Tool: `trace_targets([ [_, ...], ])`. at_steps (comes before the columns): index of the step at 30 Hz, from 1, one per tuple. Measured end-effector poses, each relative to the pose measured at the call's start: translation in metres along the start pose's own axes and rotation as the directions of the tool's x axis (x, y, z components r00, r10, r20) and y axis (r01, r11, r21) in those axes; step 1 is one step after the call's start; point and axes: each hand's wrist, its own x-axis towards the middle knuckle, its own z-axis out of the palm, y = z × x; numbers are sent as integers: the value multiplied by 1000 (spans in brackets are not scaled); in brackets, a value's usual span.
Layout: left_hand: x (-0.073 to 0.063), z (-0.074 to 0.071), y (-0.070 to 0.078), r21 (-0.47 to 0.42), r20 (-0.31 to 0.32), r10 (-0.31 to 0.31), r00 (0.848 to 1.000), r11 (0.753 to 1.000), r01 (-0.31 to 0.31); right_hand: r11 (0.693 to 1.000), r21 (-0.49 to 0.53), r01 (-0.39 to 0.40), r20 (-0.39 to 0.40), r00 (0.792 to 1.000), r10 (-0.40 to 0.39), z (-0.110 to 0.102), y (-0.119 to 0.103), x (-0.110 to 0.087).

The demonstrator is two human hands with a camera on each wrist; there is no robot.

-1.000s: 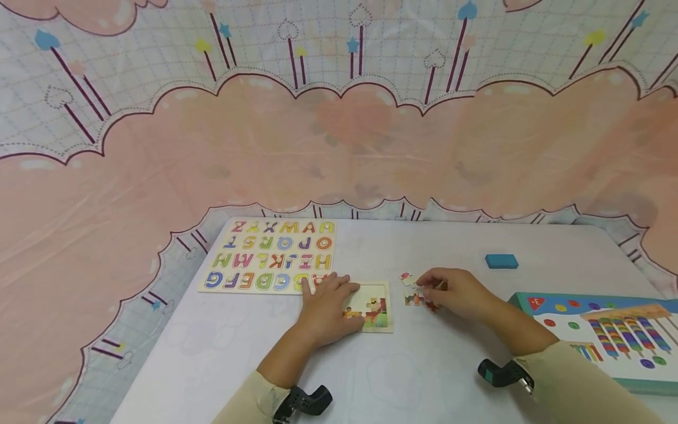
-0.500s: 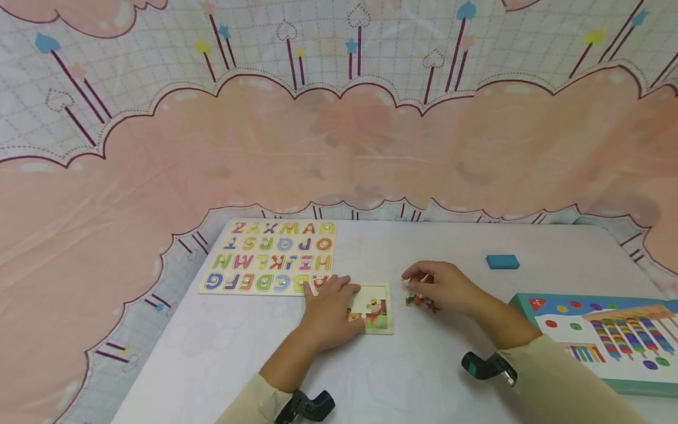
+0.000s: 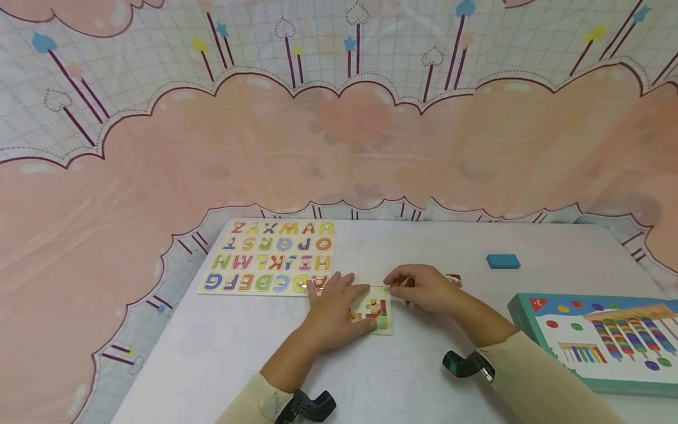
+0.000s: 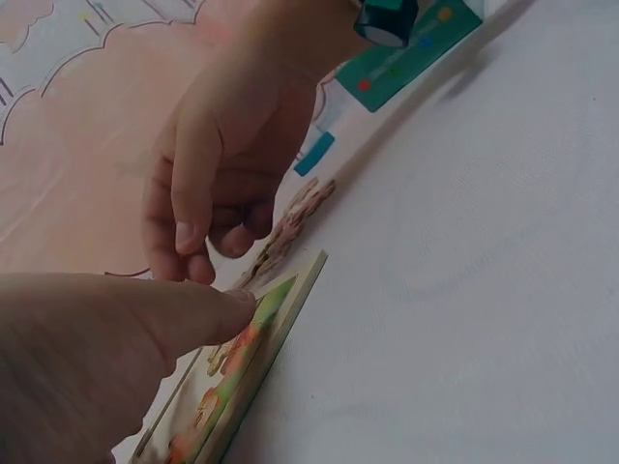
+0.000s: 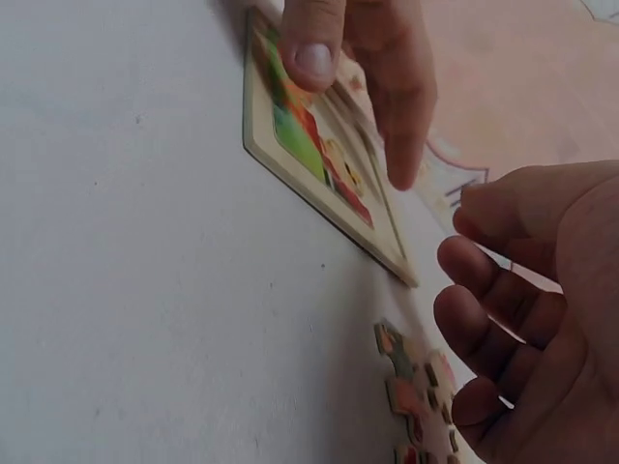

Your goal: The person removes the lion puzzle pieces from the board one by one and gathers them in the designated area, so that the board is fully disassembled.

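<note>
My left hand (image 3: 333, 315) rests spread over a small wooden jigsaw tray (image 3: 388, 321); its thumb presses on the picture area. A few joined pieces (image 3: 377, 309) with an orange, red and green picture lie inside the tray. My right hand (image 3: 426, 288) is at the tray's far right corner, thumb and fingertips brought together. It seems to pinch a puzzle piece, which the fingers hide almost wholly in every view. Loose puzzle pieces (image 5: 416, 387) lie on the table beneath the right hand, and one loose piece (image 3: 454, 279) shows behind it.
An alphabet board (image 3: 270, 256) with coloured letters lies at the back left, its near edge close to my left fingers. A blue block (image 3: 503, 261) is at the back right. A large flat abacus box (image 3: 609, 341) lies right, beside my right forearm.
My right hand has moved left from the loose pieces to the tray's corner, uncovering a piece behind it. The left hand has shifted slightly right on the tray.
</note>
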Motion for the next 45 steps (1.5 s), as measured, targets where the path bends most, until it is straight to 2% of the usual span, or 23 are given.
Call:
trace_targets([
  [4,2,2,2,2,8,3,1000,1000,-3,988,-51,144,37,989,-142,4,1,4],
  [6,3,3,3,6,12,7,1000,1000,-7,979,-70,190,61,981,-186,6,1,6],
  [9,4,5,4,6,21,10,1000,1000,-10,971,-86,224,99,971,-216,8,2,8],
  [12,5,6,4,4,27,5,1000,1000,-5,959,-145,242,127,966,-224,9,2,10],
  [16,6,5,5,-7,34,-9,999,1000,9,940,-233,248,158,964,-215,11,0,14],
  [23,6,4,9,-14,35,-26,999,1000,26,937,-286,200,181,972,-152,11,-5,14],
  [31,2,0,12,-34,22,-16,1000,999,17,938,-274,212,191,968,-163,11,-5,15],
  [40,3,4,9,-32,25,-14,1000,999,15,940,-282,191,166,975,-149,15,-5,13],
  [45,3,4,8,-23,23,-13,1000,1000,13,938,-252,239,174,964,-199,16,-3,13],
])
